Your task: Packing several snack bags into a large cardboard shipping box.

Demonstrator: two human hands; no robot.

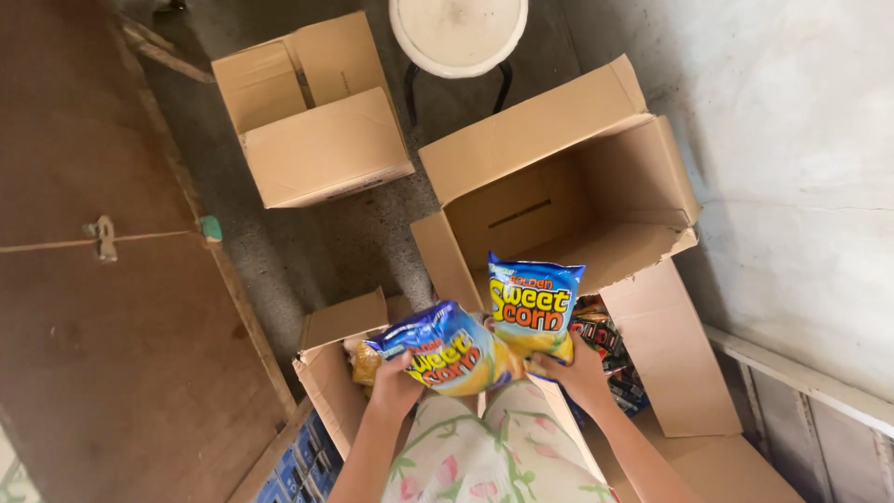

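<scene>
A shop storeroom or stockroom, by the look of it. Open cardboard cartons (559,186) stand on a bare concrete floor (317,242), some beside the biggest carton holding packaged snacks (605,340). A round stool (456,33) stands just behind that carton.

I see a grey concrete floor (307,242) — three open cardboard boxes (312,112) rest on it, plus a round white stool (458,33).

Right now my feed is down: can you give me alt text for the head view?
Seen from above, the left hand and right hand each hold a blue-and-yellow snack bag over open cardboard boxes on a concrete floor, a round stool beyond.
</scene>
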